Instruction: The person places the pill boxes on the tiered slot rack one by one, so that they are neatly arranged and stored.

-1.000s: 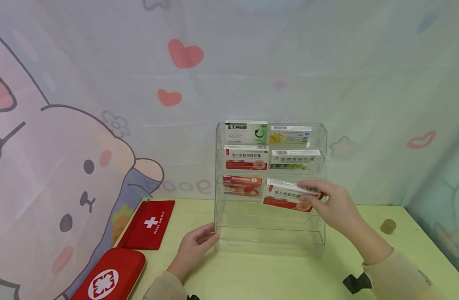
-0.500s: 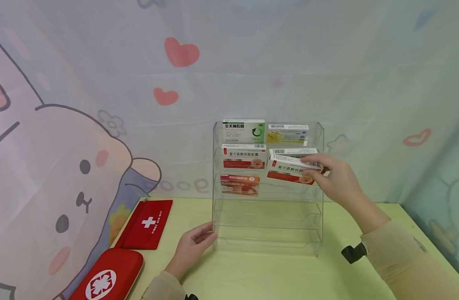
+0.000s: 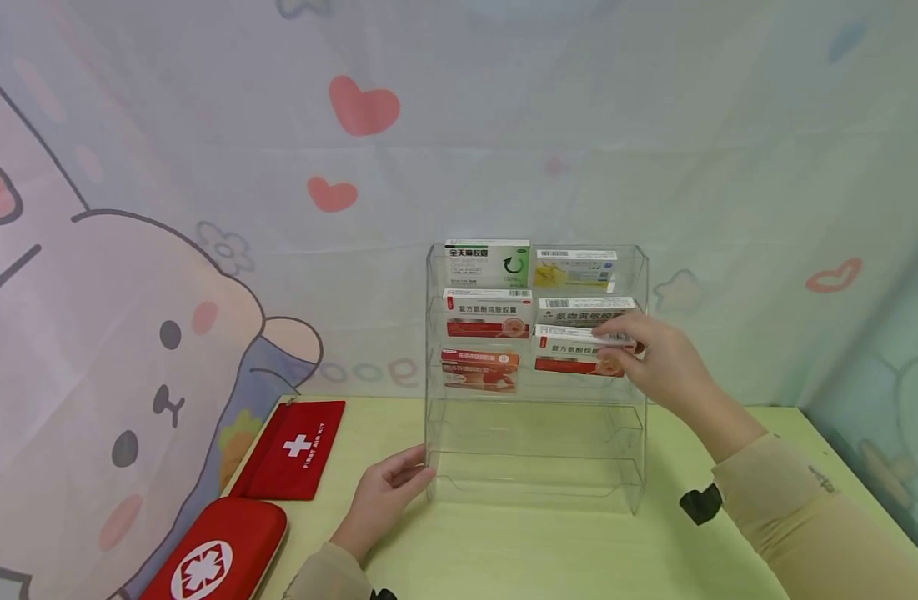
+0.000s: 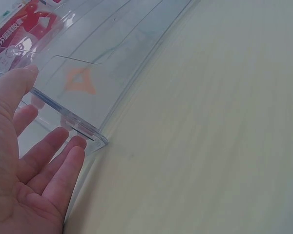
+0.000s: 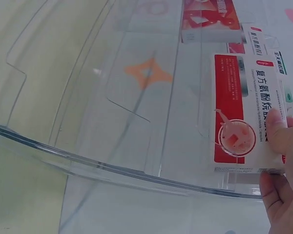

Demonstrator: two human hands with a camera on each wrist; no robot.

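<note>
A clear acrylic display rack (image 3: 534,429) with several tiers stands on the table. My right hand (image 3: 664,362) pinches the right end of a red-and-white medicine box (image 3: 567,357), thumb in front and fingers behind. That box stands nearly level at the third tier's right side, covering the lower part of a white-and-green box (image 3: 582,309) behind it. Beside it on the left is an orange-red box (image 3: 479,371). My left hand (image 3: 383,493) holds the rack's lower left side edge; in the left wrist view the thumb (image 4: 24,80) and fingers lie on opposite sides of the panel.
Higher tiers hold a matching red-and-white box (image 3: 489,314), a green-and-white box (image 3: 489,263) and a yellow-and-white box (image 3: 574,269). On the left lie a red first aid pouch (image 3: 297,450) and a red hard case (image 3: 237,533). A printed cloth hangs behind the table.
The right hand first raised the tilted red-and-white box toward the second tier, then lowered it slightly and levelled it at the third tier. The left hand stayed on the rack.
</note>
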